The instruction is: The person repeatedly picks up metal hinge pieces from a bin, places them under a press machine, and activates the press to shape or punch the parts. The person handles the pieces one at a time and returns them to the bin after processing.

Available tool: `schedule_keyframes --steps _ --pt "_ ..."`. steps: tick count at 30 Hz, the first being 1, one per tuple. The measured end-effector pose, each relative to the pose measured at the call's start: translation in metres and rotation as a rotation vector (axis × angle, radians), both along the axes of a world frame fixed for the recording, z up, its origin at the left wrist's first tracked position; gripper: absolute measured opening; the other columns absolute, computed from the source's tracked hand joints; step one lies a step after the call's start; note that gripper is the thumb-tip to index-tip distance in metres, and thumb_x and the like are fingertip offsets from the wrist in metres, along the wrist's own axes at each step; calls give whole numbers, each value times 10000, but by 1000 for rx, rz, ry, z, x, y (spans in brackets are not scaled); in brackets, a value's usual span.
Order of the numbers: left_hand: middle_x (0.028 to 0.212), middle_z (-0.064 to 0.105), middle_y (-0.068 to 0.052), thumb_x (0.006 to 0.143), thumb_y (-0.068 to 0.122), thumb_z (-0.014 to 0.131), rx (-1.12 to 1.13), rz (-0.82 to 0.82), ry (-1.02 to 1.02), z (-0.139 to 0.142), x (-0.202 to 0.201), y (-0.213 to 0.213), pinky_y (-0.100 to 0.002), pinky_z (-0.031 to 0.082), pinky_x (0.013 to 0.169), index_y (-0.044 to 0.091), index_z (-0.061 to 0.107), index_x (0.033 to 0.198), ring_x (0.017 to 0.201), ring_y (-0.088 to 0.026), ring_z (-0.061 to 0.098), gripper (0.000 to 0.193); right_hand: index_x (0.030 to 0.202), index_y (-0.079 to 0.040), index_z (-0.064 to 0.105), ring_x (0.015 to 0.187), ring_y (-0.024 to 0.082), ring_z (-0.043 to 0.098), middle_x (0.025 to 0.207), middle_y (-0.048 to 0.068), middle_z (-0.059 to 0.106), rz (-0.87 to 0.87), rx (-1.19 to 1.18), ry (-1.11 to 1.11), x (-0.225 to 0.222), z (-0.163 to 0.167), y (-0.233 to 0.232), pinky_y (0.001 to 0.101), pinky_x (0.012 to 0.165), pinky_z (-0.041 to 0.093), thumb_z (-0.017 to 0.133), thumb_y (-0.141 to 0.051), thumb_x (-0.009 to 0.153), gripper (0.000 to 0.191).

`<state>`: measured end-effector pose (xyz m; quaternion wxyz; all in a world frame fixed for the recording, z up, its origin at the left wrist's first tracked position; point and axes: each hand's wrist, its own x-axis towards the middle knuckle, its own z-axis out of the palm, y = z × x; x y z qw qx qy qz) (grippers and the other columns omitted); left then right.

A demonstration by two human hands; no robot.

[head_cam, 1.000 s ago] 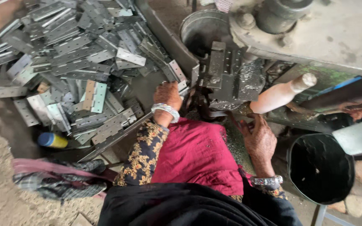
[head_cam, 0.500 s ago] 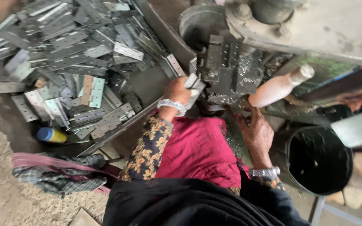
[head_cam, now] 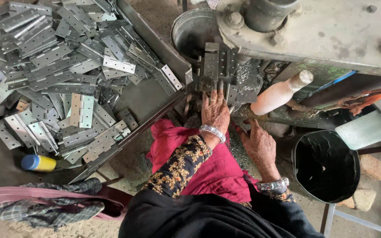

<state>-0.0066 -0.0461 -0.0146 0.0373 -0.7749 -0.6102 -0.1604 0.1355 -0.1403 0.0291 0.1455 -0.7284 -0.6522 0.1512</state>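
Left hand fingertips touching hinge ahead; right hand just behind, apart.

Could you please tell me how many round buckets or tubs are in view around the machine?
2: a grey metal bucket at the top, behind the hinge fixture, and a black tub lower right, beside the right hand. Others may be hidden.
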Motion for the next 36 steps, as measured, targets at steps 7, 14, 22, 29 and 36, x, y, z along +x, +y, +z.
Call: schedule_keyframes --steps 7,14,22,29,36 --pt "1648 371 -104 1080 359 481 -128 -22 155 18 6 21 -622 27 1308 53 709 1295 1568 -312 242 438 1298 -195 580 923 411 714 931 180 754 -6 -64 11 0 7 0 527 785 532 628 -506 938 478" --pt "1611 389 -95 1001 418 467 -64 74 210 14 17 58 -602 4 1226 53 687 1259 1527 -320 250 498 1308 -182 547 896 426 715 918 201 739 -17 -114 4 18 -49 -3 545 764 539 632 -530 928 522" --pt "1634 452 -81 1081 278 456 20 16 87 0 4 30 -598 10 1291 63 667 1349 1570 -322 269 403 1138 -123 638 928 442 701 949 223 733 17 -158 -28 22 -97 -11 555 791 543 629 -550 938 471" --pt "1594 411 -74 1016 344 435 -21 45 155 5 12 26 -597 2 1247 40 628 1365 1541 -307 211 502 1180 -101 614 952 447 712 990 225 740 27 -259 -77 35 -115 -7 555 813 552 547 -555 986 498" --pt "1643 364 -71 1014 271 422 -101 30 160 7 17 34 -604 -6 1242 74 624 1358 1547 -318 213 446 1191 -121 603 993 472 669 1014 245 709 -32 -205 68 41 -118 0 574 803 524 646 -559 876 541"
